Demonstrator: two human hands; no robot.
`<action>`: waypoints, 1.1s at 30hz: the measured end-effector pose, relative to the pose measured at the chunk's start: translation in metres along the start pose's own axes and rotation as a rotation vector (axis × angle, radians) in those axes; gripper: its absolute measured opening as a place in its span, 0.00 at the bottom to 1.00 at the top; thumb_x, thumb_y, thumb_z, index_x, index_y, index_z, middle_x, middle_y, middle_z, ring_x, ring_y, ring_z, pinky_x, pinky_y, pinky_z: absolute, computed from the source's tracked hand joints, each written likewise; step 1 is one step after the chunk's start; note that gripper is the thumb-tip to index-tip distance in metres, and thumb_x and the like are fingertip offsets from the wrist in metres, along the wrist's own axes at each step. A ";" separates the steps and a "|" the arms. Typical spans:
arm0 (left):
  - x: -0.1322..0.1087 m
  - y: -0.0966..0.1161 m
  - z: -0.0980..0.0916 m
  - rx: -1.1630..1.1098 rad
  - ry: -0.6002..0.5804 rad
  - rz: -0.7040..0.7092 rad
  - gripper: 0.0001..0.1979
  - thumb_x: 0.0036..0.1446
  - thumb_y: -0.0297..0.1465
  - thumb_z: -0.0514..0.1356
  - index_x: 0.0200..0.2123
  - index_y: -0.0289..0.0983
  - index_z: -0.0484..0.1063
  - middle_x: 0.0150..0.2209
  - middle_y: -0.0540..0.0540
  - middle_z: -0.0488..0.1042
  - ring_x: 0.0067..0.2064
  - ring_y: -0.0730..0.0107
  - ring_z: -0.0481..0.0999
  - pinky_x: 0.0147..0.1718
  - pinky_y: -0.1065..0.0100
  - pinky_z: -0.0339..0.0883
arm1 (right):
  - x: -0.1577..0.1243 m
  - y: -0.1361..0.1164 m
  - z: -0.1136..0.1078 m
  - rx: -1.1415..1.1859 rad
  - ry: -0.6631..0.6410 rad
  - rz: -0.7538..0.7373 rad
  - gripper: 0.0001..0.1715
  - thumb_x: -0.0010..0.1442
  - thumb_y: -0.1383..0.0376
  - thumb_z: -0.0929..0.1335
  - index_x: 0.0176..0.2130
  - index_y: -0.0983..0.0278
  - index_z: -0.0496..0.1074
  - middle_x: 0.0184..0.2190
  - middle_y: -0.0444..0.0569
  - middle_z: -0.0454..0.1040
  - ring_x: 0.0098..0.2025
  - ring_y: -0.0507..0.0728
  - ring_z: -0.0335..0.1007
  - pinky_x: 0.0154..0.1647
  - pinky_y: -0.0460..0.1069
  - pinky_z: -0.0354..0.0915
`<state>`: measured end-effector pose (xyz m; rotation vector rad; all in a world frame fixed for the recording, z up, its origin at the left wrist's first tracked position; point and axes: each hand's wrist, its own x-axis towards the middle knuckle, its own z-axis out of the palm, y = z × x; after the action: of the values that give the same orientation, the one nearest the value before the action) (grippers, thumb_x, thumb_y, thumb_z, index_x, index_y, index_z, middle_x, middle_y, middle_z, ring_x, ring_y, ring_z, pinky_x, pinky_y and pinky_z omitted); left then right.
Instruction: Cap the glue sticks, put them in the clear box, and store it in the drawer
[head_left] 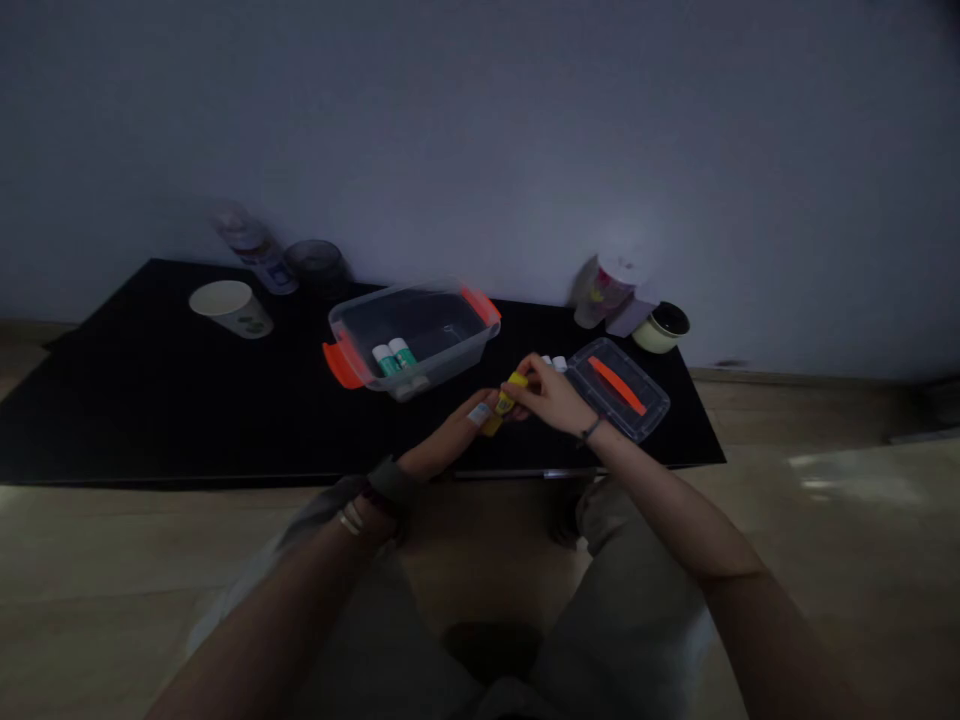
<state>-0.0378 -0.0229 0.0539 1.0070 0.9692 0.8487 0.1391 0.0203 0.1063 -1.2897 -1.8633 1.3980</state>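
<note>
Over the front part of the black table, my left hand [469,422] is closed round a small yellow glue stick [505,402]. My right hand [553,395] pinches the upper end of the same stick, its fingers partly hiding it. To the left stands a clear plastic box [457,352] with orange latches, its top uncovered. Inside it lie two green glue sticks with white caps [394,355]. Just behind my right hand, white caps [559,364] of more sticks show, the rest hidden. A clear lid with an orange handle [616,386] lies to the right of that hand.
A paper cup [234,308], a blurred bottle [259,250] and a dark round container [319,265] stand at the left. Along the back right are a clear patterned cup [602,292] and a cream round container [660,328]. A wall rises behind the black table [150,420].
</note>
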 end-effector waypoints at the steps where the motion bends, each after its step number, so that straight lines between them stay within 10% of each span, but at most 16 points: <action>1: -0.005 -0.001 0.006 -0.010 -0.069 -0.024 0.34 0.54 0.61 0.57 0.48 0.37 0.70 0.41 0.42 0.75 0.44 0.60 0.75 0.43 0.61 0.69 | -0.007 0.010 0.005 0.020 -0.006 0.024 0.22 0.59 0.48 0.69 0.38 0.59 0.58 0.24 0.38 0.71 0.23 0.52 0.72 0.23 0.45 0.66; 5: -0.026 -0.001 0.026 0.053 -0.125 -0.053 0.31 0.57 0.60 0.56 0.44 0.37 0.68 0.27 0.53 0.63 0.27 0.75 0.62 0.27 0.70 0.59 | -0.019 0.031 0.017 0.002 0.008 0.042 0.22 0.61 0.46 0.67 0.35 0.59 0.61 0.19 0.34 0.64 0.17 0.47 0.60 0.18 0.43 0.54; 11: -0.039 0.006 0.025 0.163 -0.223 -0.071 0.25 0.61 0.55 0.55 0.38 0.36 0.67 0.30 0.51 0.63 0.29 0.75 0.59 0.28 0.71 0.57 | -0.025 0.027 0.014 -0.001 0.006 0.026 0.21 0.59 0.49 0.69 0.28 0.61 0.63 0.21 0.39 0.66 0.24 0.50 0.62 0.24 0.44 0.55; 24: -0.035 0.026 0.027 -0.300 -0.494 -0.282 0.21 0.60 0.49 0.60 0.37 0.36 0.68 0.22 0.54 0.59 0.21 0.79 0.53 0.20 0.73 0.49 | -0.041 0.002 0.008 0.252 0.029 0.006 0.24 0.52 0.48 0.72 0.23 0.61 0.61 0.17 0.38 0.59 0.20 0.48 0.53 0.20 0.44 0.49; 29: -0.054 0.030 0.009 -0.423 -0.657 -0.432 0.22 0.60 0.52 0.57 0.34 0.36 0.68 0.16 0.57 0.53 0.14 0.81 0.44 0.14 0.73 0.38 | -0.032 0.007 -0.056 0.301 0.537 -0.098 0.27 0.56 0.40 0.66 0.26 0.59 0.59 0.18 0.38 0.55 0.18 0.48 0.47 0.18 0.45 0.47; 33: -0.052 0.031 0.006 -0.348 -0.352 -0.279 0.21 0.58 0.50 0.60 0.38 0.36 0.71 0.21 0.54 0.61 0.19 0.79 0.57 0.20 0.73 0.54 | -0.013 0.037 -0.083 -0.114 0.614 -0.029 0.17 0.66 0.52 0.64 0.30 0.61 0.65 0.22 0.41 0.63 0.24 0.51 0.58 0.27 0.45 0.58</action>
<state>-0.0540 -0.0619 0.0970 0.6711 0.6151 0.5570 0.2265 0.0493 0.1056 -1.5232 -1.5360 0.7598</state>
